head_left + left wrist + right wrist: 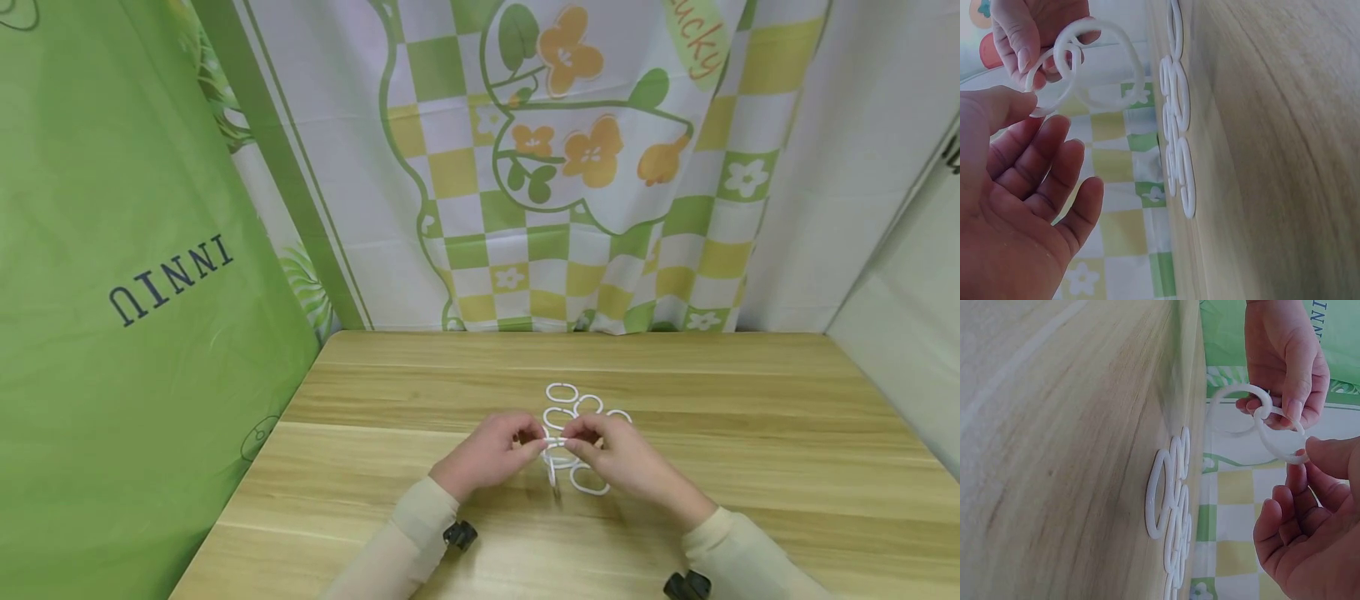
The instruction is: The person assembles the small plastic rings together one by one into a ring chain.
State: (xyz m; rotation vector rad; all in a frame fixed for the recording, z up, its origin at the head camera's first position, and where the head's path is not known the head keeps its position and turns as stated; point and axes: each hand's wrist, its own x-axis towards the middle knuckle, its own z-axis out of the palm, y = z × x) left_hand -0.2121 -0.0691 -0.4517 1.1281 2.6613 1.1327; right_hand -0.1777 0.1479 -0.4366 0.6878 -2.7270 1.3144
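Both hands meet above the table and pinch one white oval ring point(1272, 447) between thumb and fingertips. My left hand point(491, 450) grips its left end, and my right hand point(618, 454) grips the opposite end. Hooked through it, a second white ring point(1139, 72) hangs down, tilted, clear of the fingers. In the left wrist view, the other fingers of the left hand point(1029, 194) are loosely bent away from the ring. The right wrist view shows the right hand point(1316, 537) with its thumb on the held ring and its lower fingers curled.
Several more white oval rings point(1149, 494) lie flat in a cluster on the wooden table point(360, 500), just beyond and beneath the hands. A patterned curtain point(465, 242) hangs behind the table's far edge. Green fabric point(150, 400) borders the left side.
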